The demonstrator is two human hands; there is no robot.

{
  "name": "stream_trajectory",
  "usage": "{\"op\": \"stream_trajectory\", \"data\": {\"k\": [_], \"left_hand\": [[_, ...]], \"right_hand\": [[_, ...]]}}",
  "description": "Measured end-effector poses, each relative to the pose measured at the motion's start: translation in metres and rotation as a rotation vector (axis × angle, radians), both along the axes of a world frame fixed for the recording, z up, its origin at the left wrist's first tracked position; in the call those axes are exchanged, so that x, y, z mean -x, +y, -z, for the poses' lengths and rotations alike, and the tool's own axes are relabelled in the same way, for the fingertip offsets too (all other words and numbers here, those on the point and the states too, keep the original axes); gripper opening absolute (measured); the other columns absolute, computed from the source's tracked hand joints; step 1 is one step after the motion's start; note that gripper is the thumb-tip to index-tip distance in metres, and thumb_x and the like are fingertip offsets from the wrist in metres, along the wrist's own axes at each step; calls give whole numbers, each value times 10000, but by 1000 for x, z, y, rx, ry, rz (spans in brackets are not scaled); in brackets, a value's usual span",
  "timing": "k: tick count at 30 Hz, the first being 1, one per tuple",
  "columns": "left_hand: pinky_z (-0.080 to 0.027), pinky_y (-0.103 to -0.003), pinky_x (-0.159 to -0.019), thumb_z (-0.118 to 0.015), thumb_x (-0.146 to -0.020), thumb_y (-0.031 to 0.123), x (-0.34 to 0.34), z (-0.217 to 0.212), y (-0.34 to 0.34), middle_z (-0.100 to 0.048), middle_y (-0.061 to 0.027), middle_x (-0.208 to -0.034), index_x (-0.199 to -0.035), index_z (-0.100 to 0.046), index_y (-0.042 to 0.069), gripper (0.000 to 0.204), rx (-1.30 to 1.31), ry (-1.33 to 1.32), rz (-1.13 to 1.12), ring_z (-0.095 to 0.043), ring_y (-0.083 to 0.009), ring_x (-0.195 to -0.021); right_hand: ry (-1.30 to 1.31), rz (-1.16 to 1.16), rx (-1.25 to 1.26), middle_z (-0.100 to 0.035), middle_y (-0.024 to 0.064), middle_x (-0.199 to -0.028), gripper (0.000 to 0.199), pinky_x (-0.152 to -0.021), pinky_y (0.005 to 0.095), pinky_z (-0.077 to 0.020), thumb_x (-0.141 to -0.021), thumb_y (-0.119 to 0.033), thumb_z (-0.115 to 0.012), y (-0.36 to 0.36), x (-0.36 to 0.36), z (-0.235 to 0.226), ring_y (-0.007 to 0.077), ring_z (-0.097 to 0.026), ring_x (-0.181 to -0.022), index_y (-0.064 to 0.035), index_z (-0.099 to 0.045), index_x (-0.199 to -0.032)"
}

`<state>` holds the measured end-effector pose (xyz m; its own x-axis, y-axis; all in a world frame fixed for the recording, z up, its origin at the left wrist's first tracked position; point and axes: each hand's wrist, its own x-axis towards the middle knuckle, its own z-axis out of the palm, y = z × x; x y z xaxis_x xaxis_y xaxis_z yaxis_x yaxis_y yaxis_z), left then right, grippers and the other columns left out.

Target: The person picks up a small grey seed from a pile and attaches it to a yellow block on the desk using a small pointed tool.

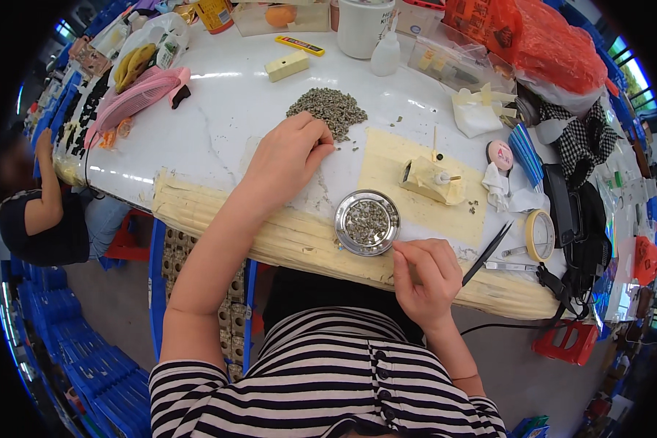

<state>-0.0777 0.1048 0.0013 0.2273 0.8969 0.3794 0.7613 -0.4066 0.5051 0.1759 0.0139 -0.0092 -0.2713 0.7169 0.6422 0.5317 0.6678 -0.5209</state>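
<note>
One loose pile of small grey-green pieces [327, 109] lies on the white table [226, 124], toward the far middle. One round metal dish [367, 223] sits at the near edge and holds more of the same pieces. The left hand [288, 160] rests on the table with its fingertips [321, 142] curled into the near left edge of the pile; whether any piece is pinched there cannot be told. The right hand [423, 274] sits just right of the dish, near the table edge, fingers closed together as if on something small; what it holds cannot be told. One yellow mat [394, 164] lies right of the pile and carries one small yellowish block fixture [431, 181]. One pair of black tweezers [487, 253] lies right of the right hand, with one round yellow-rimmed dial [540, 235] just beyond. To the far left lie one pink hand fan [135, 98] and one pale yellow block [287, 66]; one white tub [365, 25] and one small dropper bottle [385, 55] stand at the far edge. One orange plastic bag [540, 40] fills the far right. A second person [40, 212] sits at the left, clear of the work area. Nothing lies between either hand and the dish.
</note>
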Motion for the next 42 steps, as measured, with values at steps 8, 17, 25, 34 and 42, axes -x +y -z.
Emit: {"op": "stream_trajectory", "data": {"k": [8,17,25,34,42], "left_hand": [[-491,-270,-627,-689,-861,20,1,-9,-11,-663,-67,-835,-932,-637,-5,91,-17,-216,-73,-629,-138,-718],[-521,-233,-696,-712,-851,-5,2,-4,-29,-703,-55,-828,-930,-691,-29,85,18,-480,-132,-643,-96,-741],[-509,-224,-700,-726,-848,-13,4,-5,-43,-698,-68,-846,-969,-740,-14,122,47,-486,-65,-631,-107,-734],[-475,-220,-703,-675,-857,-70,12,-2,-45,-653,-51,-878,-1047,-746,1,215,-26,-526,-40,-589,-100,-782],[-455,-216,-689,-684,-846,-70,19,0,-45,-652,-46,-872,-1027,-748,4,206,-74,-587,-64,-570,-91,-770]], "right_hand": [[30,40,-11,-657,85,-799,152,-595,326,-485,-750,25,-750,-1,1,0,248,-610,-684,-9,-708,-893],[25,54,7,-665,88,-803,163,-606,325,-491,-742,26,-752,-2,1,-2,248,-620,-697,-12,-714,-896],[27,-39,3,-671,83,-822,203,-601,326,-498,-718,24,-765,4,17,-30,238,-626,-701,-17,-719,-912],[-338,-173,-28,-614,36,-761,198,-572,314,-492,-727,-39,-765,36,41,-58,202,-594,-679,-30,-676,-903],[-830,-91,-161,-639,64,-767,114,-625,315,-542,-699,-51,-674,102,77,-47,221,-645,-763,-43,-643,-808]]}}
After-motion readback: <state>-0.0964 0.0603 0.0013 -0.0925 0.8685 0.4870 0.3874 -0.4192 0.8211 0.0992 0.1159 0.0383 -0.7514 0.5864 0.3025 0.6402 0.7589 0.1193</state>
